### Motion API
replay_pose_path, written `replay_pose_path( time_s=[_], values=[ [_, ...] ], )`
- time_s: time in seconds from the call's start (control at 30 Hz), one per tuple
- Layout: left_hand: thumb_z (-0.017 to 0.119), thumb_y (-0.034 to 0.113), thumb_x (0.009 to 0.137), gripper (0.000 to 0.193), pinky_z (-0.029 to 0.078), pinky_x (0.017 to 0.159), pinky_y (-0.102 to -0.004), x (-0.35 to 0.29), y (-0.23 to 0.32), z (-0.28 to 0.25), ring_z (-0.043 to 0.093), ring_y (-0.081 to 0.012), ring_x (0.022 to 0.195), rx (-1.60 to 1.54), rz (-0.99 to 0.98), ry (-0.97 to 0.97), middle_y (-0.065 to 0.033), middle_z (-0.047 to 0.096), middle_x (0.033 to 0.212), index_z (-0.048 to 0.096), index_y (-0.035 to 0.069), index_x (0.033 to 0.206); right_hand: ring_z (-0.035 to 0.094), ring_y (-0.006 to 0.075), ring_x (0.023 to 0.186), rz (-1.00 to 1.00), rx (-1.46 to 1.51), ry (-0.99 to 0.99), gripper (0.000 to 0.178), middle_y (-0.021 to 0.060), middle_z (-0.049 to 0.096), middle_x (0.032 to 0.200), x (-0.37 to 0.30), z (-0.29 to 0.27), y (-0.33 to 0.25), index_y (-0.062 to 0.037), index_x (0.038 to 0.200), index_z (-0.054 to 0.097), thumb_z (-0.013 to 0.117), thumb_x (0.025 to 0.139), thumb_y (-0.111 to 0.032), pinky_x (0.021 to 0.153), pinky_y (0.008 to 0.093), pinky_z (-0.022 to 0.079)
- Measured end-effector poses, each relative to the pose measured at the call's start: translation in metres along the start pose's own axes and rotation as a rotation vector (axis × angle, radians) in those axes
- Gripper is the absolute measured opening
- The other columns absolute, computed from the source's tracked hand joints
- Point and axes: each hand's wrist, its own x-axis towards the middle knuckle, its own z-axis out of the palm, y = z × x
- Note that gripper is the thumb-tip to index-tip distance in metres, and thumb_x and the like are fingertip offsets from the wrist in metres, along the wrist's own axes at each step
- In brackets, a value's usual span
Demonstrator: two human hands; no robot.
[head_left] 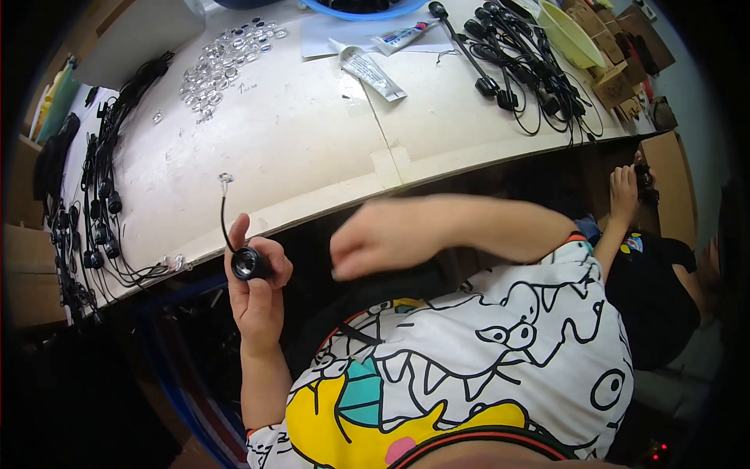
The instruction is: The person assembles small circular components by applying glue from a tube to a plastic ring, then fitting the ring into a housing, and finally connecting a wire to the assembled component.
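My left hand (pixel 259 301) is closed around a small black cylindrical housing (pixel 244 264), its round, shiny opening facing up. A short black cable (pixel 224 215) rises beside the fingers and ends in a small silvery tip (pixel 226 179) above the table's front edge. To the right, apart from the housing, my right hand (pixel 371 241) is smeared by motion. Its fingers are too blurred to tell what they hold, if anything.
Clear glass-like discs (pixel 223 66) lie scattered on the white table (pixel 297 156). Black cabled parts line the left side (pixel 101 187) and the far right (pixel 531 66). Two tubes (pixel 369 70) (pixel 402 37), a blue basin (pixel 367 13) and a yellow basin (pixel 569 35) stand beyond. A co-worker's hand (pixel 623 191) is at right.
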Motion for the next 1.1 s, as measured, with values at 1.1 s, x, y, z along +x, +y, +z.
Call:
replay_pose_path(
  time_s=[1.1],
  values=[
    [0.059,0.001,0.079,0.054,0.036,0.063,-0.0149,-0.063,0.020,-0.050,0.043,-0.0045,0.073,0.064,0.108,-0.138,-0.0031,0.050,0.085,0.034,-0.002,0.127,0.060,0.0311,0.076,-0.170,-0.208,0.114,0.030,0.0126,0.062,0.082,0.148,0.209,0.133,-0.0094,0.088,0.062,0.048,0.083,-0.035,0.068,0.0407,0.046]
  ],
)
